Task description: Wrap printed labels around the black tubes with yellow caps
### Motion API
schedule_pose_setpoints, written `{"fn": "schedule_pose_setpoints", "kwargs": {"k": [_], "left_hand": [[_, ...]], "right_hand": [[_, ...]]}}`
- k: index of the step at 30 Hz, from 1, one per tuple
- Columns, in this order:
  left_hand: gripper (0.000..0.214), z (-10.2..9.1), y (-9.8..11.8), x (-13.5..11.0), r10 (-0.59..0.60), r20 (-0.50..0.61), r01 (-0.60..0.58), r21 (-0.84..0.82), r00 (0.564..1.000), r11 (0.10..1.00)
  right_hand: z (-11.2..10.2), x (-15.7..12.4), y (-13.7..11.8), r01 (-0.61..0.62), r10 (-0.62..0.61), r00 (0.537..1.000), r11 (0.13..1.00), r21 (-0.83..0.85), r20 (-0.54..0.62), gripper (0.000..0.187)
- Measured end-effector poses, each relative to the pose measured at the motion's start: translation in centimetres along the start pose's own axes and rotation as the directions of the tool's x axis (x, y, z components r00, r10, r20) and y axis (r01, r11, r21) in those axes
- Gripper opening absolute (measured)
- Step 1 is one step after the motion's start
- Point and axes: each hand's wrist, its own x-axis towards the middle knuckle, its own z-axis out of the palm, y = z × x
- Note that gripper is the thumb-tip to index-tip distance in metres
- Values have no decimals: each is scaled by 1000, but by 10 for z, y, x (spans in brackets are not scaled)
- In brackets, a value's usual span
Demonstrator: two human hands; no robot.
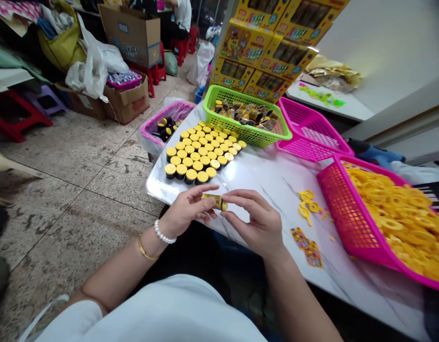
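Between my two hands, over the front edge of the marbled white table (265, 175), is a small yellow-and-dark cylinder (215, 201) lying roughly sideways. My left hand (187, 206) grips its left part, thumb on top. The fingertips and thumb of my right hand (256, 218) pinch its right end. Just beyond my hands, rows of short black tubs with yellow lids (198, 147) stand upright, close together. To the right of my right hand lie two small printed cards (307, 247) and several loose yellow plastic rings (308, 205).
A green basket (283, 135) holds many small wrapped cylinders. Behind it are stacked yellow display boxes (262, 47) and a pink basket (308, 123). At right, another pink basket (347, 223) is heaped with yellow plastic pieces. A lined pink tub (148, 128) stands off the table's left edge.
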Motion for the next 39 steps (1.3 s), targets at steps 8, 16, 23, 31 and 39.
{"fn": "schedule_pose_setpoints", "kwargs": {"k": [8, 16, 23, 31, 39], "left_hand": [[25, 1, 4, -2, 232, -54, -206, 304, 971, 930], [51, 2, 3, 5, -61, 35, 52, 206, 998, 977], [52, 10, -6, 12, -199, 97, 201, -8, 975, 980], [75, 18, -24, 24, -184, 26, 185, -144, 983, 972], [66, 14, -14, 27, -187, -4, 186, -112, 982, 976]], "right_hand": [[15, -13, 12, -313, 325, 946, 924, 221, -19, 20], [1, -6, 20, -437, 346, 898, 763, 476, 271, 35], [11, -10, 21, -331, 329, 939, 790, 516, 99, 23], [-33, 68, 71, -273, 318, 936, 925, 263, -148, 16], [-108, 201, 127, -348, 347, 858, 935, 67, -378, 51]]}}
